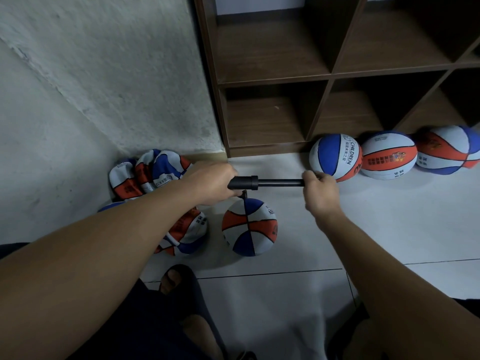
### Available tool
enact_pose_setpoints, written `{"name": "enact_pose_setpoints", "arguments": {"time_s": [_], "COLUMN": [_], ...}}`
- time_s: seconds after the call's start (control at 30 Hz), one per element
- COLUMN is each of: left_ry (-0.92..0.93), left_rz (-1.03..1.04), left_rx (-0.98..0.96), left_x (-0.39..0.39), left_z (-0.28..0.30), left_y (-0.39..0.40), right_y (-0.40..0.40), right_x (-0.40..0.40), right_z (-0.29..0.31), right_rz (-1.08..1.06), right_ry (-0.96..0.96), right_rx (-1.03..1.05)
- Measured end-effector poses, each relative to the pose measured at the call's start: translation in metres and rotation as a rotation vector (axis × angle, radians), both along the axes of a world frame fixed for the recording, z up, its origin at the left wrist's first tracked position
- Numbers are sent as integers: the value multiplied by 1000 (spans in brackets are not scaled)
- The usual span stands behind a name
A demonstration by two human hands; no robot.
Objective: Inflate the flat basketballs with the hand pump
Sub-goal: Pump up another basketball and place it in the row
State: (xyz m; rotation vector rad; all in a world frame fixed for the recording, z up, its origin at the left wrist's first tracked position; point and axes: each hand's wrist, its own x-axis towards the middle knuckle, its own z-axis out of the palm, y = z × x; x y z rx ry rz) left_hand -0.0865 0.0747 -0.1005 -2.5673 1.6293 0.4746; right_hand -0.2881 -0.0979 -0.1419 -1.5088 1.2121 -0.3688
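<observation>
Black plastic hand pump [255, 183] lies sideways in the air, held between two hands just above the floor. The left hand [211, 184] is wrapped round the fat barrel end, fingers curled tight on it. The right hand [320, 189] grips the handle at the other end, and the thin black rod shows between the two hands — so the handle is pulled out. A short hose hangs down from the barrel, right by the left hand, and goes into the top of a round red, white and blue basketball [249, 227]. That ball sits on the pale tiled floor [285, 294], just under the pump and between the two arms.

To the left lies a heap of flat, crumpled balls [148, 172] in the same colours, against the rough white wall [104, 74]. One more squashed ball [188, 235] lies under the left forearm. On the right, three full balls [388, 157] stand in a row — touching each other — in front of a dark brown wooden shelf [330, 76] with open boxes. A foot in a dark sandal [179, 279] shows below.
</observation>
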Motion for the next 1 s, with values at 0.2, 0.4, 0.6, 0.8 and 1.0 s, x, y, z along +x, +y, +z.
{"name": "enact_pose_setpoints", "arguments": {"time_s": [0.2,0.4,0.6,0.8,1.0], "left_ry": [-23,19,63,71,71], "left_rz": [-12,-8,3,8,27], "left_rx": [41,46,65,32,11], "left_x": [-5,-16,-26,-25,-12], "left_z": [-4,-4,-3,-1,-1], "left_y": [-4,-10,-14,-14,-6], "right_y": [5,44,61,56,13], "right_x": [-1,18,27,25,12], "right_z": [-6,1,0,5,-6], "right_rz": [-102,55,163,168,21], "right_ry": [-4,-31,-74,-82,-131], "right_rx": [8,-75,-35,-59,185]}}
